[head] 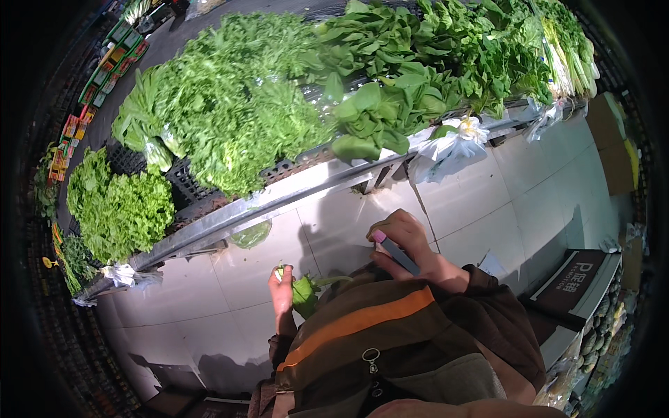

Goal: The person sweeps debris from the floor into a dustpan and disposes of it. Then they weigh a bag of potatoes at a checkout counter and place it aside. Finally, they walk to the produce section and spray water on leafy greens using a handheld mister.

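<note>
My left hand (281, 292) is closed around the base of a leafy green vegetable (304, 297), whose leaves hang beside my apron. My right hand (402, 243) grips a grey and pink handheld object (397, 253); its exact kind is unclear, perhaps a knife handle, and no blade is visible. Both hands are in front of my brown apron (366, 334) with its orange stripe. Beyond them, on the display stand, lie dark green bok choy-like greens (371, 115) and a large heap of frilly greens (251, 94).
The stand's metal edge (251, 201) crosses in front of me. Curly lettuce (123, 209) lies at its left end, scallions (562, 62) at its right. Plastic bags (454, 143) hang from the edge. A clear bag (252, 234) lies on the tiled floor. A dark promotion sign (569, 282) stands at right.
</note>
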The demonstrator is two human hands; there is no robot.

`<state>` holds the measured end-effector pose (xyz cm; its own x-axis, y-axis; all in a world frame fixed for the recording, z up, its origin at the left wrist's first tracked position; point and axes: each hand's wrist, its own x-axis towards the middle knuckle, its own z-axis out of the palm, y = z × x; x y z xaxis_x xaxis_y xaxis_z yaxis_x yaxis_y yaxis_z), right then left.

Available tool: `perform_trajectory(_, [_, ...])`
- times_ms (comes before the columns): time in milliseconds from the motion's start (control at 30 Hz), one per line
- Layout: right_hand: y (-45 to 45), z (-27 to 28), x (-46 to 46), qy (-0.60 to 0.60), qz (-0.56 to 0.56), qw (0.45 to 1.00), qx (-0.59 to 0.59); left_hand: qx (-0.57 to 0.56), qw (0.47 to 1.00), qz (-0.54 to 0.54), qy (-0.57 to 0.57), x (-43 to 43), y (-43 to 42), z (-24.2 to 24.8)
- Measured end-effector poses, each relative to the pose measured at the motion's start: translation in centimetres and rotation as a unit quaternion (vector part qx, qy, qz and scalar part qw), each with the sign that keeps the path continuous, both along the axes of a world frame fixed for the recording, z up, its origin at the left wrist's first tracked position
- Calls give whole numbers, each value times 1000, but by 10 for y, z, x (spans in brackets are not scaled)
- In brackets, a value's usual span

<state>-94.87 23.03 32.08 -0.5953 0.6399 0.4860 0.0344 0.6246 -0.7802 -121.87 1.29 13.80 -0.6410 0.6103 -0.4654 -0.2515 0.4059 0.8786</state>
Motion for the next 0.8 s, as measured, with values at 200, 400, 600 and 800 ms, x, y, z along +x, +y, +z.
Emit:
perform_trajectory(200, [-41,8,-56,10,17,996,82,19,999,42,-24,-33,-64,-5])
perform_trajectory(400, [-69,10,-103,16,38,976,214,19,995,96,-24,-46,-136,-17])
perform_trajectory(600, [-65,23,-116,1,23,998,58,5,988,152,-37,-55,-173,-41])
perform_trajectory(800, [-42,22,-145,1,43,995,85,32,987,153,-47,-66,-161,-43])
